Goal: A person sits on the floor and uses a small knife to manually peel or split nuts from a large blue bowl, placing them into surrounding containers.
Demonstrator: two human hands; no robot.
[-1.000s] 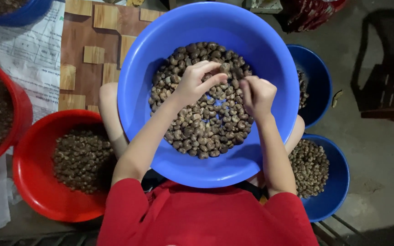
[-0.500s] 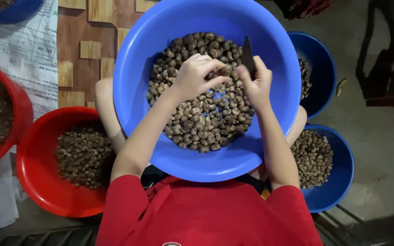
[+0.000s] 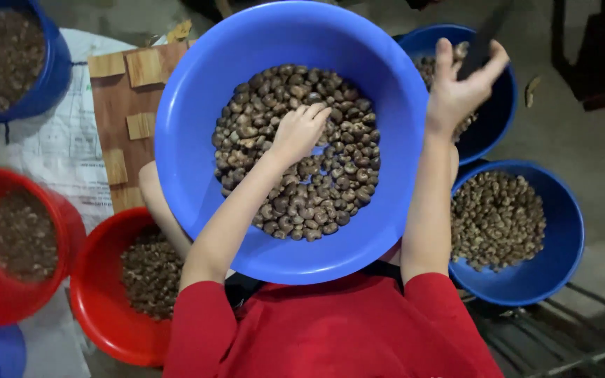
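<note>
A large blue basin (image 3: 197, 91) rests on my lap, filled with brown nuts (image 3: 330, 175). My left hand (image 3: 301, 131) lies on the nut pile with its fingers curled into the nuts. My right hand (image 3: 462, 80) is lifted over the far-right blue bowl (image 3: 500, 119), gripping a dark knife (image 3: 481, 43) whose blade points up and away. A single nut (image 3: 461, 50) sits at the fingertips of that hand.
A blue bowl of nuts (image 3: 561, 231) stands at the right. Two red bowls (image 3: 96, 280) (image 3: 64, 217) of nuts sit at the left, a blue bowl (image 3: 50, 77) at top left. A wooden board (image 3: 117, 98) and paper (image 3: 57, 147) lie behind. Dark furniture (image 3: 596, 56) stands at top right.
My right hand, with the knife, has left the basin and swung right and up over the far blue bowl. My left hand has stayed on the nuts. The view has shifted.
</note>
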